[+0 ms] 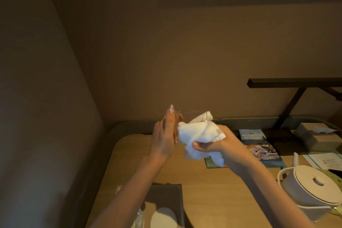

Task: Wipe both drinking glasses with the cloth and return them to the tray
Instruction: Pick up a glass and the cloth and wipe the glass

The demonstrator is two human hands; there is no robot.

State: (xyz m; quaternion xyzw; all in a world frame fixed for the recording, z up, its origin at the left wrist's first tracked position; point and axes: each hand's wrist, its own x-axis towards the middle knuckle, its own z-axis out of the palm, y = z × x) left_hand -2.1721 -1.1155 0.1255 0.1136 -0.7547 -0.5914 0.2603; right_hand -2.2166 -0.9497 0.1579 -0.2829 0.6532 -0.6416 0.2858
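Dark rectangular tray (pixel 166 196) at the near edge, with 1 clear glass (pixel 138 217) on its left.
Above the wooden table (pixel 212 200), left hand (pixel 162 135) grips a clear drinking glass (pixel 176 127); right hand (pixel 212 142) presses a crumpled white cloth (pixel 198 133) against it.

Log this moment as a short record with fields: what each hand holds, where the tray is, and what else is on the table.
left hand: holds a clear drinking glass, raised above the table
right hand: grips white cloth, pushed against the glass
tray: dark, near table edge, under the left forearm
second glass: rim possibly by the tray, unclear
others: white kettle, leaflets, box
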